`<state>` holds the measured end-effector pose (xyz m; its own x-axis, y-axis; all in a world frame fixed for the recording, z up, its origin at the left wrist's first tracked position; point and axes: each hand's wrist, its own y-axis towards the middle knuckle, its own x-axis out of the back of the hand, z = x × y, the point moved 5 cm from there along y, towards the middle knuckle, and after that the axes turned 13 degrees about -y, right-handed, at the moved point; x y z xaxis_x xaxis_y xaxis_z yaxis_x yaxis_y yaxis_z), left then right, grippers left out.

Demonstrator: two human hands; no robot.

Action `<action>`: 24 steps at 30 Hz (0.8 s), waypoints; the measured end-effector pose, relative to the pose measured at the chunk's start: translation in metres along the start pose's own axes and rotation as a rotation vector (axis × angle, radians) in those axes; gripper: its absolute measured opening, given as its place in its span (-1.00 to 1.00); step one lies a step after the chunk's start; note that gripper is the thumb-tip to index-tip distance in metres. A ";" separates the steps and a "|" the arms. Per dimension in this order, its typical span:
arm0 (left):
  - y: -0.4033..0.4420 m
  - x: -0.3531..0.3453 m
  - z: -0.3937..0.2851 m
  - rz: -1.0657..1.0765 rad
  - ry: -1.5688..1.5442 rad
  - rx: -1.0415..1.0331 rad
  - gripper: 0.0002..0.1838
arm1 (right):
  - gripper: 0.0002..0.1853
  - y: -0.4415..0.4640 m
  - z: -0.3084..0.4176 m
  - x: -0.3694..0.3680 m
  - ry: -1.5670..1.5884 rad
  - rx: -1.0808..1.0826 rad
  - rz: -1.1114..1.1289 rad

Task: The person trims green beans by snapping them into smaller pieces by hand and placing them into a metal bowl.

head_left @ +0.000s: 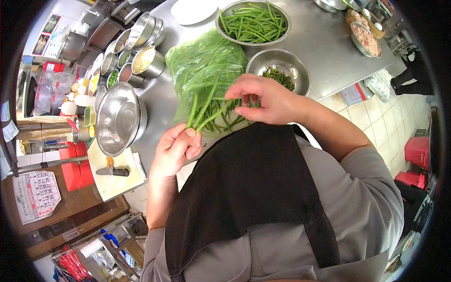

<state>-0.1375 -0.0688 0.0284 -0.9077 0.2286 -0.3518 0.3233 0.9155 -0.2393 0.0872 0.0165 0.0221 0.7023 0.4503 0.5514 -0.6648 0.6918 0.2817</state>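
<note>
My left hand point(176, 148) is closed in a pinch on the lower ends of a few green beans point(202, 110), which fan upward over the bag. My right hand point(263, 98) is beside them, between the bag and a steel bowl, its fingers curled and the thumb a little apart. Something greenish shows inside those curled fingers, too unclear to name. Under both hands lies a clear green plastic bag point(206, 63) with more beans at its mouth. Short trimmed bean pieces point(278, 77) lie in the steel bowl point(300, 70) behind my right hand.
A steel colander point(253, 43) of beans stands at the back, near a white plate point(193, 10). On the left are an empty-looking steel colander point(117, 120), several metal containers, and a knife point(112, 172) on a cutting board point(110, 188). Bowls of raw meat point(365, 40) stand at the far right.
</note>
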 end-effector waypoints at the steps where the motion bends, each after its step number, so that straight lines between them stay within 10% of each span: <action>1: 0.001 -0.001 0.002 0.026 -0.038 0.020 -0.64 | -0.81 0.000 -0.001 0.000 -0.025 0.046 -0.022; 12: 0.010 -0.003 0.011 -0.105 0.162 -0.030 -0.67 | -0.95 -0.009 -0.006 -0.001 -0.386 0.244 -0.075; 21: 0.015 -0.020 0.019 -0.065 0.246 0.027 -0.69 | -0.90 -0.014 -0.058 0.037 -0.004 -0.247 -0.418; 24: 0.013 -0.015 0.019 -0.092 0.331 0.017 -0.70 | -0.80 -0.015 -0.052 0.059 -0.594 -0.065 -0.323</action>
<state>-0.1148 -0.0660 0.0135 -0.9700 0.2427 -0.0163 0.2378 0.9322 -0.2729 0.1521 0.0617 0.0097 0.5919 -0.1583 0.7903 -0.4151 0.7806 0.4672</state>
